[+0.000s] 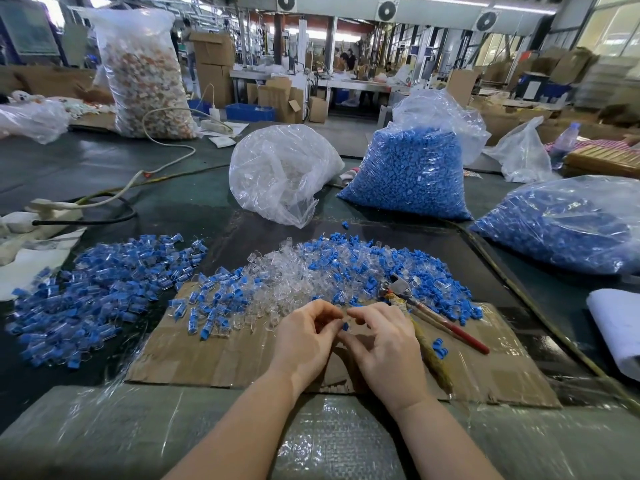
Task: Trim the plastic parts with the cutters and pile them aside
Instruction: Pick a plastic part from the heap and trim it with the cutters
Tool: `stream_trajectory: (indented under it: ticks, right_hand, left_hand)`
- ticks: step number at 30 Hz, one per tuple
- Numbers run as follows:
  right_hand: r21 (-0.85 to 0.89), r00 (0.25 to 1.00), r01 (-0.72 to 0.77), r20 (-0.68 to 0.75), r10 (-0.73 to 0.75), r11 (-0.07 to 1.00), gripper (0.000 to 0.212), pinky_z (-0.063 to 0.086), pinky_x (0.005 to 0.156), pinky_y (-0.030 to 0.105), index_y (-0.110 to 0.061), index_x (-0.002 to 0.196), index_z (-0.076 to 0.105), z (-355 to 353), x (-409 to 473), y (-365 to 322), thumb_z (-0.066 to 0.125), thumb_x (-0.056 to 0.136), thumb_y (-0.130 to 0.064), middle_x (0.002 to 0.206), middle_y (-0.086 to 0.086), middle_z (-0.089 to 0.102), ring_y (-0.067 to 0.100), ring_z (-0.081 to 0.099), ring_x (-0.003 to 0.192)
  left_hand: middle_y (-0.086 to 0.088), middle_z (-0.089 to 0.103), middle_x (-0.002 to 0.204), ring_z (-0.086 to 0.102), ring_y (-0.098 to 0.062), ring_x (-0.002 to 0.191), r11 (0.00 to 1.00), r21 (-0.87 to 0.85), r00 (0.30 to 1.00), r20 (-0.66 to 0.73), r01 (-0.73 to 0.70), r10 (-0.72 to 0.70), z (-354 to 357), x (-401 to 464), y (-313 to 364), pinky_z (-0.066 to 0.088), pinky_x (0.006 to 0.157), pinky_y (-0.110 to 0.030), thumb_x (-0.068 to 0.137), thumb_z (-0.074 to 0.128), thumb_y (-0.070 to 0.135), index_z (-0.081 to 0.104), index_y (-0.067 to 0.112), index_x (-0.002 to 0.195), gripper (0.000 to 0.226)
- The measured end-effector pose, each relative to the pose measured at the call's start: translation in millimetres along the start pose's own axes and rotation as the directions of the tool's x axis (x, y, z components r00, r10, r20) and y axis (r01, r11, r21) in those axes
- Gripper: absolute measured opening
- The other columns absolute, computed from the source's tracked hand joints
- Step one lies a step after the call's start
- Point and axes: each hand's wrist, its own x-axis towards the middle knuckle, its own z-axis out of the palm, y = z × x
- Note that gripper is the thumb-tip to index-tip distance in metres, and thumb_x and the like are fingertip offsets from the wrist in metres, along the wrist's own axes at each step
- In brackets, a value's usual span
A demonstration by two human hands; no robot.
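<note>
At the lower centre of the frame, I see my left hand [304, 336] and right hand [381, 344] both pinching one small blue plastic part [345, 326], cutters [429, 308] lying just right.

Single head-worn wide-angle view, aimed forward and down across bench [104, 174]. Close on both hands [341, 336] at lower centre, forearms entering from bottom edge. Strong wide-angle bending toward frame edges. Beyond bench, far factory hall visible along top. No second view to share.
</note>
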Motion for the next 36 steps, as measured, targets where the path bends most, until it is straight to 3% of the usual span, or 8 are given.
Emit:
stream_trajectory:
  ticks: [5, 10, 16, 20, 25, 36]
  right_hand:
    - [-0.12, 0.982, -0.173, -0.098, 0.161, 0.978, 0.048, 0.038, 0.093, 0.04, -0.011, 0.11, 0.065, -6, 5, 11, 0.082, 0.069, -0.03, 0.108, 0.004, 0.061, 0.024, 0.054, 0.105]
    - [-0.135, 0.967, -0.255, -0.04, 0.252, 0.957, 0.048, 0.036, 0.096, 0.037, -0.014, 0.118, 0.061, -17, 8, 20, 0.076, 0.076, -0.032, 0.115, 0.002, 0.058, 0.021, 0.05, 0.111]
    - [-0.067, 0.996, -0.059, 0.066, 0.063, 0.996, 0.024, 0.044, 0.089, 0.035, -0.017, 0.099, 0.07, -18, 5, 7, 0.073, 0.077, -0.008, 0.096, -0.005, 0.063, 0.017, 0.056, 0.096]
    - [0.079, 0.988, 0.062, 0.138, -0.072, 0.995, 0.02, 0.045, 0.08, 0.029, -0.015, 0.099, 0.072, -14, 6, 0, 0.072, 0.079, -0.01, 0.089, -0.003, 0.066, 0.015, 0.055, 0.086]
    - [0.157, 0.988, 0.0, 0.151, -0.024, 0.988, 0.018, 0.044, 0.079, 0.024, -0.012, 0.096, 0.074, -10, 5, 2, 0.072, 0.081, -0.021, 0.087, -0.002, 0.07, 0.012, 0.057, 0.085]
    - [0.11, 0.997, 0.014, 0.079, -0.023, 0.994, 0.008, 0.053, 0.069, 0.034, -0.013, 0.082, 0.072, -7, 0, 3, 0.076, 0.076, -0.013, 0.077, -0.004, 0.068, 0.016, 0.06, 0.075]
  left_hand:
    - [0.008, 0.066, 0.074, 0.06, 0.001, 0.066, 0.999, -0.039, 1.0, 0.002, 0.024, -0.024, 0, -1, 2, 0.046, 0.062, -0.007, 0.086, 0.063, 0.009, 0.061, 0.03, 0.077, 0.023]
    - [0.008, 0.065, 0.074, 0.06, -0.001, 0.067, 0.999, -0.026, 1.0, -0.003, 0.019, -0.019, -1, -1, 3, 0.046, 0.061, -0.007, 0.086, 0.063, 0.011, 0.06, 0.031, 0.076, 0.023]
    - [0.005, 0.067, 0.074, 0.062, -0.001, 0.066, 0.999, -0.048, 1.0, 0.013, 0.024, -0.024, -2, 0, 5, 0.052, 0.066, -0.015, 0.086, 0.063, 0.01, 0.062, 0.028, 0.078, 0.02]
    - [0.008, 0.067, 0.076, 0.062, -0.002, 0.07, 0.999, -0.046, 0.999, 0.031, 0.018, -0.017, -3, 0, 4, 0.05, 0.068, -0.012, 0.086, 0.063, 0.008, 0.064, 0.027, 0.08, 0.02]
    - [0.007, 0.068, 0.075, 0.061, -0.002, 0.069, 0.997, -0.072, 0.999, 0.041, 0.023, -0.02, -2, 1, 3, 0.047, 0.065, -0.01, 0.085, 0.064, 0.007, 0.064, 0.03, 0.076, 0.025]
    - [0.006, 0.068, 0.077, 0.063, -0.008, 0.074, 0.996, -0.087, 0.999, 0.038, 0.033, -0.03, -3, 2, 2, 0.052, 0.07, -0.017, 0.086, 0.062, 0.006, 0.064, 0.029, 0.076, 0.025]
